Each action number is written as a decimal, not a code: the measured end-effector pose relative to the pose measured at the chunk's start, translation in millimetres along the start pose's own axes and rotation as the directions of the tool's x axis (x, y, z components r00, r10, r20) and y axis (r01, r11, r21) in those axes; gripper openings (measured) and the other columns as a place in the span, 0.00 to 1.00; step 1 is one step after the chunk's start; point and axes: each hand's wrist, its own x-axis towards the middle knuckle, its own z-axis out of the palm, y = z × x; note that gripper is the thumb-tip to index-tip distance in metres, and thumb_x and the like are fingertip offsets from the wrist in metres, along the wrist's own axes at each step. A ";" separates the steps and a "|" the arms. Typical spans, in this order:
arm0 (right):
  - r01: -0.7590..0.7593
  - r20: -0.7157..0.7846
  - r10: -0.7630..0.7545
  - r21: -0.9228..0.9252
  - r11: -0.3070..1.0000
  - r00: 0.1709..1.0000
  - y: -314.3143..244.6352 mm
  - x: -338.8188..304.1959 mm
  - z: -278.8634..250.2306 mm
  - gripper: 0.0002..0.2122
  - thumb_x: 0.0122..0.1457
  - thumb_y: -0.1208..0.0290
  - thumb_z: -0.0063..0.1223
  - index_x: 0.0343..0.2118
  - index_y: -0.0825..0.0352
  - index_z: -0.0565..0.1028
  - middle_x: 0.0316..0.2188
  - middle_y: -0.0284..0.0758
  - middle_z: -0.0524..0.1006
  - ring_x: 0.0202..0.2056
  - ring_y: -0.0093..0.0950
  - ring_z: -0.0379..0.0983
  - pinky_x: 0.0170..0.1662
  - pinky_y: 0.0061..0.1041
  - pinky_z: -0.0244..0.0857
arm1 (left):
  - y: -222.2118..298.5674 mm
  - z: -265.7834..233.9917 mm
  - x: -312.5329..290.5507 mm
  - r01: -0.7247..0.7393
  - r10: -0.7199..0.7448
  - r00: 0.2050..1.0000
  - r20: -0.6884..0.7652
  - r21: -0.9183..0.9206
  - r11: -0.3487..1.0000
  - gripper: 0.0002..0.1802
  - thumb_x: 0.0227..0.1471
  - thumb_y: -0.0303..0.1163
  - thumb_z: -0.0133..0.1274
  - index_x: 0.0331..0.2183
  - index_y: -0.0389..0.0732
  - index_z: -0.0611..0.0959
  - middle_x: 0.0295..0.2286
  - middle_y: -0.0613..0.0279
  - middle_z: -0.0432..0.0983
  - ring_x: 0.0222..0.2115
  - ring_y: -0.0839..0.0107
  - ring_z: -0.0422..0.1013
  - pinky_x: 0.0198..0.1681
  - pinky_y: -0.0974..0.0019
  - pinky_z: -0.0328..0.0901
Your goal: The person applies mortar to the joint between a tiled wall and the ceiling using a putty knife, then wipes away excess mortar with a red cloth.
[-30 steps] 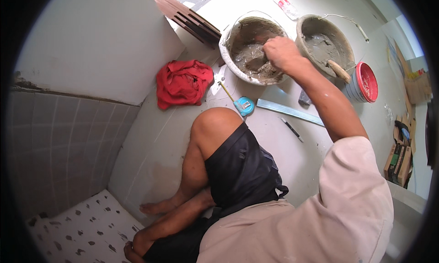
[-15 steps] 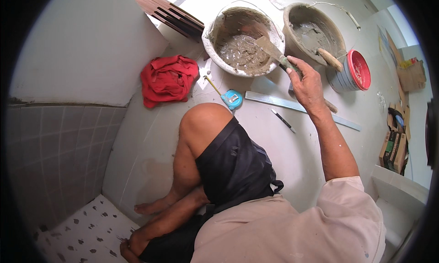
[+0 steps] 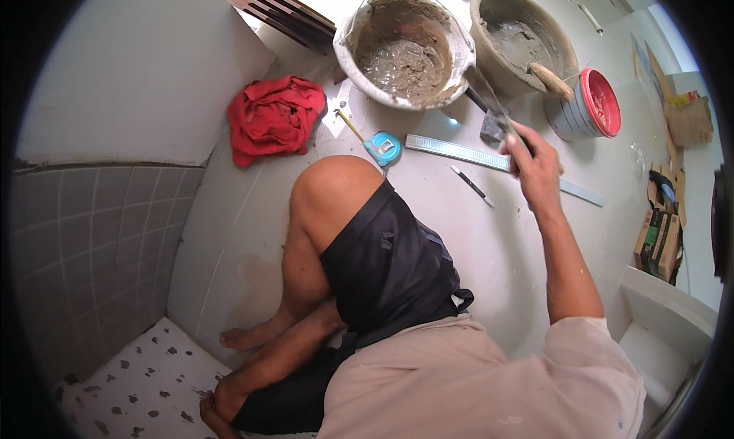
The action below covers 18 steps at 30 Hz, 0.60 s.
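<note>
In my right hand (image 3: 537, 168) is a putty knife (image 3: 483, 89), gripped by its handle. Its blade, seen nearly edge-on, is beside the right rim of a white bucket (image 3: 348, 64) containing wet grey mortar (image 3: 397, 64). A dark grey block-shaped tool head (image 3: 494, 126) lies just past my fingers, partly hidden by them. Beneath the wrist a metal straight bar (image 3: 451, 150) crosses the floor. At the lower left, against my bent knee, part of what looks like my left hand (image 3: 209, 414) shows; its fingers are too dark to read.
A second tub (image 3: 483, 34) of mortar, with a wooden handle (image 3: 550, 81) over its rim, stands beside a red-rimmed pail (image 3: 585, 106). Red cloth (image 3: 275, 118), a blue tape measure (image 3: 382, 147) and a marker (image 3: 472, 185) lie nearer. Tiled wall (image 3: 99, 225) is at left, cardboard boxes (image 3: 659, 244) at right.
My right hand has drawn back toward me and slightly right. The putty knife's blade has come out from over the mortar to the bucket's right rim, turning from flat to nearly edge-on.
</note>
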 end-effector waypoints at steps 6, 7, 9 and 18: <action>-0.351 -0.007 0.385 0.392 0.850 0.923 -10.9 -6.7 69.5 0.16 0.69 0.62 0.52 0.53 0.66 0.77 0.25 0.27 0.75 0.20 0.12 0.62 0.21 0.14 0.54 | -8.8 34.0 -37.7 -0.573 0.671 0.675 0.307 0.792 0.213 0.15 0.52 0.27 0.52 0.42 0.33 0.84 0.39 0.46 0.82 0.44 0.47 0.77 0.53 0.51 0.68; -0.270 0.014 0.300 0.478 0.836 0.954 -26.9 -3.3 70.5 0.16 0.70 0.63 0.51 0.54 0.67 0.77 0.27 0.28 0.76 0.20 0.12 0.62 0.21 0.13 0.53 | 2.2 32.3 -43.9 -0.478 0.648 0.736 0.198 0.829 0.290 0.13 0.53 0.29 0.52 0.38 0.33 0.85 0.37 0.46 0.83 0.41 0.48 0.78 0.50 0.53 0.70; -0.225 0.114 0.202 0.673 0.704 0.973 -101.4 10.5 92.6 0.17 0.70 0.66 0.50 0.57 0.67 0.76 0.27 0.28 0.76 0.20 0.11 0.61 0.20 0.13 0.52 | 11.3 34.8 -52.7 -0.529 0.686 0.728 -0.001 0.635 0.563 0.13 0.54 0.31 0.53 0.33 0.31 0.86 0.33 0.48 0.83 0.36 0.57 0.79 0.45 0.59 0.70; 0.229 -0.047 -0.515 0.927 0.296 0.856 -423.8 95.3 195.7 0.16 0.66 0.67 0.55 0.54 0.68 0.78 0.31 0.35 0.82 0.25 0.20 0.72 0.32 0.22 0.67 | 28.9 60.9 -95.9 -0.292 0.411 0.814 -0.411 0.324 0.900 0.17 0.57 0.34 0.53 0.29 0.28 0.85 0.25 0.50 0.82 0.28 0.60 0.77 0.36 0.60 0.70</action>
